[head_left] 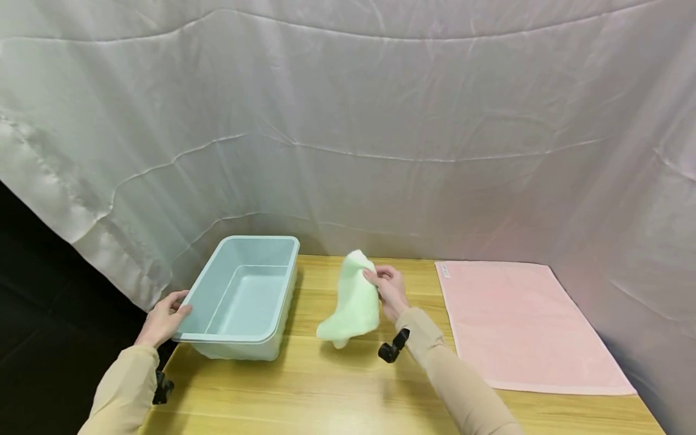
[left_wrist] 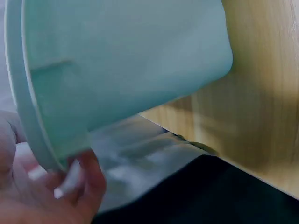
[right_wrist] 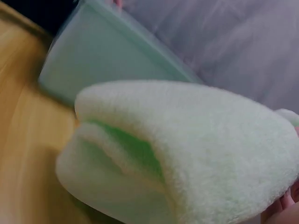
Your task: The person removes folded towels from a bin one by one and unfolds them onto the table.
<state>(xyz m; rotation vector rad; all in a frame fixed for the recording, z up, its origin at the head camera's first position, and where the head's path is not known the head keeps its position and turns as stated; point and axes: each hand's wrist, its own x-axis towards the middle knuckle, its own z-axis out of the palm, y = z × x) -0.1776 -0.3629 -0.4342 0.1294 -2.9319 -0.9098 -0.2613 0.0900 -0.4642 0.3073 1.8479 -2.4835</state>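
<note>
A pale blue-green plastic tub stands at the left of the table, with a bare inside floor. My left hand grips its near left rim; in the left wrist view, the fingers of that hand curl round the rim of the tub. Between the tub and a pink towel, my right hand pinches a light green fluffy cloth by its upper right edge. The cloth hangs down above the table. In the right wrist view, the folded cloth hides most of the right hand.
The pink towel lies flat at the right side of the wooden table. A grey curtain hangs behind and round the sides. At the left, the floor area beyond the table is black.
</note>
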